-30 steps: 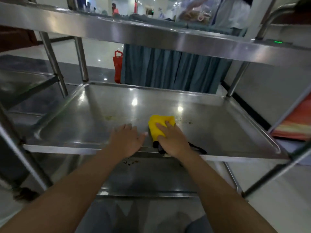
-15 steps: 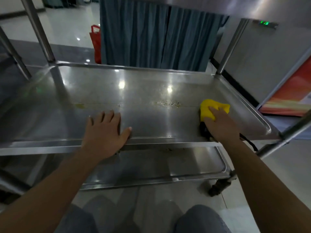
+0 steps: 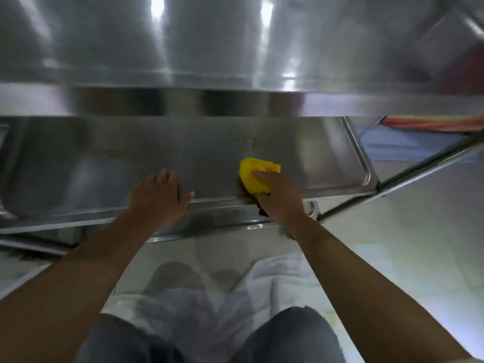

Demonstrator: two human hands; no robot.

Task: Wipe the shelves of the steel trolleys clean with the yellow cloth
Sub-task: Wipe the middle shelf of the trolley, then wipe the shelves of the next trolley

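Note:
A yellow cloth (image 3: 255, 176) lies bunched on the middle steel shelf (image 3: 104, 174) of the trolley, near its front edge and right of centre. My right hand (image 3: 280, 197) presses flat on the cloth, covering its near half. My left hand (image 3: 159, 197) rests palm down on the shelf's front rim with fingers spread and nothing in it. Small specks of dirt (image 3: 252, 142) sit on the shelf just beyond the cloth, and a faint yellowish stain (image 3: 112, 152) lies to the left.
The top steel shelf (image 3: 235, 48) fills the upper half of the view, close overhead. A slanted trolley post (image 3: 419, 171) runs at the right. A white cloth (image 3: 272, 279) lies on the tiled floor by my knees. A red-orange panel (image 3: 432, 123) shows at far right.
My right hand has slid the yellow cloth leftward from the shelf's right end toward the centre. My head has dropped and tilted down, so the top shelf now fills the upper view. The left hand stays put.

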